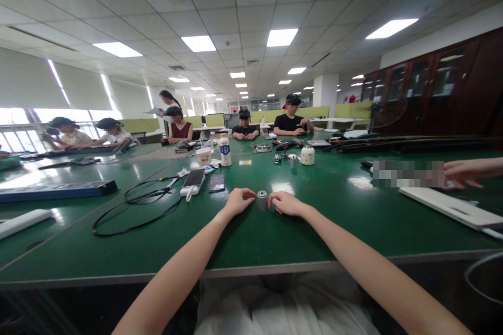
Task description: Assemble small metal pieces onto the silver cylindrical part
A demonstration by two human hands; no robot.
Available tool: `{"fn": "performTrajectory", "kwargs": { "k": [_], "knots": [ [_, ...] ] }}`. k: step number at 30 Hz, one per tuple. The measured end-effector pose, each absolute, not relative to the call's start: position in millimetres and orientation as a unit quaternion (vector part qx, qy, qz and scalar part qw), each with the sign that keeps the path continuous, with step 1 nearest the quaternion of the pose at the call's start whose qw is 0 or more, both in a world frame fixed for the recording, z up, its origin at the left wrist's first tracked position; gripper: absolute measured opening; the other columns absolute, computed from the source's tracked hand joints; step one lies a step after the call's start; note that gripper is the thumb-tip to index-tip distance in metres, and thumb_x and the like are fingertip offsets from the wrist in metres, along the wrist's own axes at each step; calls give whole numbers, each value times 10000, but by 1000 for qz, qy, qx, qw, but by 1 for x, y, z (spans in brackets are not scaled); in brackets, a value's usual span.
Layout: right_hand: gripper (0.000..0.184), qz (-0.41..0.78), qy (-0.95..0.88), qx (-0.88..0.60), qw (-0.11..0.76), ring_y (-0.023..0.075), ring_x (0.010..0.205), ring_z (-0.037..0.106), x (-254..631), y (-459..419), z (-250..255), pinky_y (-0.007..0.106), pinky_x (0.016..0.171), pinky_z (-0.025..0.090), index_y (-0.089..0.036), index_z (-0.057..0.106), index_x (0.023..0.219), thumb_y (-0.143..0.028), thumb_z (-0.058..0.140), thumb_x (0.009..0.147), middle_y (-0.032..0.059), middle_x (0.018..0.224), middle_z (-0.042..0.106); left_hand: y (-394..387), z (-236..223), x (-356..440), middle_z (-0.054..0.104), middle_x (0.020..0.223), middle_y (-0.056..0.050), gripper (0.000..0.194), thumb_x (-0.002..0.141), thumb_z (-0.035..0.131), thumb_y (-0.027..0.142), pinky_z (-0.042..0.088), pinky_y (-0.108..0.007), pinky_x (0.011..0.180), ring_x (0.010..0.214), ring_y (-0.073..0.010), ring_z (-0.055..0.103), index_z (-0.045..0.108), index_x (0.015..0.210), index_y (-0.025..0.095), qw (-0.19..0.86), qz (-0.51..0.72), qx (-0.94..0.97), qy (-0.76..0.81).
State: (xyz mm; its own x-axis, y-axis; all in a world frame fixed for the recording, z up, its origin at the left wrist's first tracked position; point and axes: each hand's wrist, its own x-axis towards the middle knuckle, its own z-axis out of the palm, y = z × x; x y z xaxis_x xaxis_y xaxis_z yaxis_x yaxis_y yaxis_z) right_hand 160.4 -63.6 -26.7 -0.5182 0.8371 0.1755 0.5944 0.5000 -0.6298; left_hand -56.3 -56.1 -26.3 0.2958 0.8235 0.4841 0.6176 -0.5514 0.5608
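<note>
A short grey metal cylinder [262, 203] stands upright on the green table between my two hands. Its top face is ringed and has a dark centre. On its left, my left hand [239, 201] rests with loosely curved fingers, a gap showing between them and the thumb; the fingertips are close to the cylinder's side. My right hand [286, 203] is on the other side, fingers bent down toward the tabletop near the cylinder. Whatever those right fingers pinch, if anything, is too small and hidden to name.
Ahead stand a bottle [225, 151], a cup [204, 156] and a white round jar [307, 155]. A phone [193, 182] and black cable [118, 229] lie left. At right, another person's hand [466, 172] is above a white bar-shaped device [448, 205]. Several people sit around the table.
</note>
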Motion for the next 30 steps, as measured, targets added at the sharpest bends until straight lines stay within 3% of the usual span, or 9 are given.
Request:
{"fn": "performTrajectory", "kwargs": {
  "k": [9,12,16,30],
  "knots": [
    [281,259,-831,-431,239,88,420,487,161,-64,-26,190,510,377,-152,637,795,-157,356,787,-56,420,471,-50,-32,-58,720,811,-28,173,692,641,259,504,-310,793,820,-200,673,690,851,211,154,382,793,448],
    [281,260,-830,-433,238,88,415,480,161,-64,-26,192,511,376,-151,636,792,-151,355,784,-57,414,466,-56,-26,-51,717,788,-32,222,708,653,290,485,-337,812,821,-205,667,663,915,211,131,450,756,457],
    [276,260,-832,-428,240,89,416,478,160,-65,-24,195,517,378,-153,632,782,-141,356,778,-58,415,469,-66,-15,-37,711,839,-62,344,740,634,368,477,-312,759,832,-198,663,597,1024,176,183,534,707,427],
    [270,253,-834,-429,238,90,419,481,160,-66,-24,197,527,381,-157,626,776,-143,356,776,-60,414,464,-85,-6,-28,716,832,-51,361,734,648,331,452,-329,808,864,-198,657,555,1047,176,176,520,733,401]
  ]
}}
